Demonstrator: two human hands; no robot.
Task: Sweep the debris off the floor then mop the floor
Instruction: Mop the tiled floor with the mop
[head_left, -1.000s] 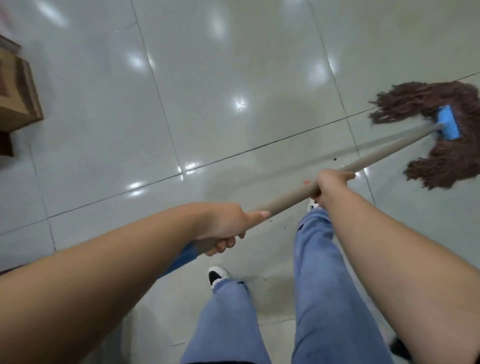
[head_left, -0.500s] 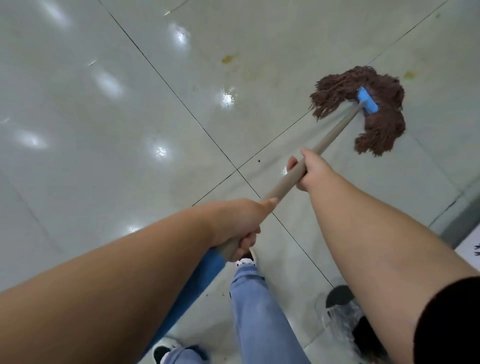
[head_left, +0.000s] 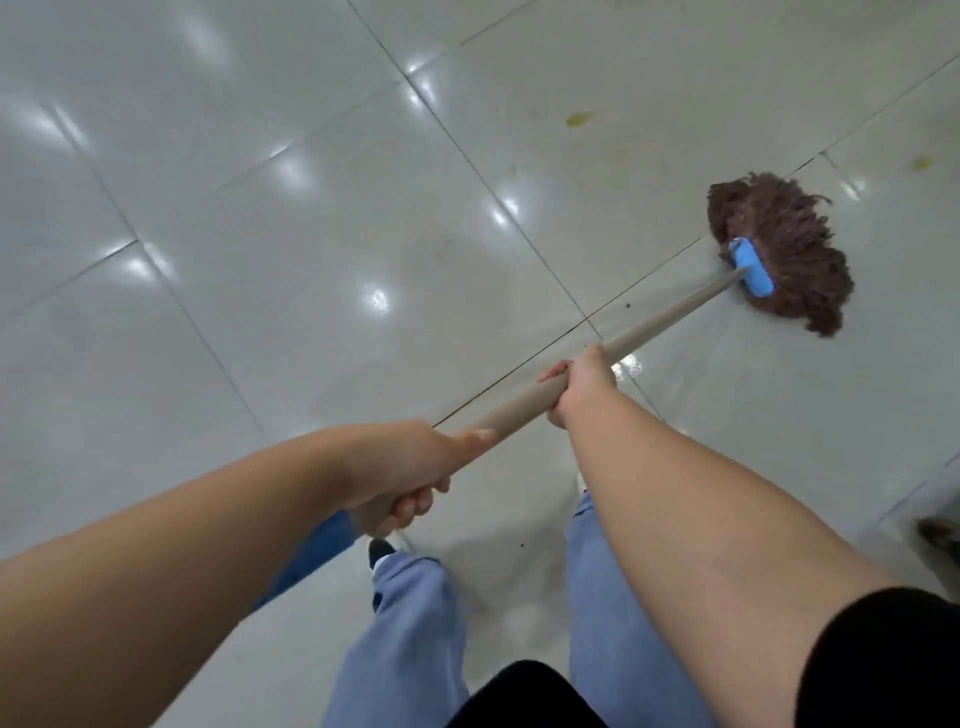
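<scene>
Both hands wrapped rnd mop handle (head_left: 670, 319): left hand (head_left: 410, 475) near end, right hand (head_left: 582, 384) mid-shaft; brown mop head (head_left: 795, 244) flat on tile floor (head_left: 311, 234)

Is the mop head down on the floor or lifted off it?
Down on the floor. The brown mop head lies spread flat on the tiles, its strands fanned around the blue clamp.

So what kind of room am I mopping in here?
Indoors, probably a hall or shop floor, though I cannot tell which: large glossy white tiles mirror ceiling lights, with yellowish stains beyond the mop.
</scene>
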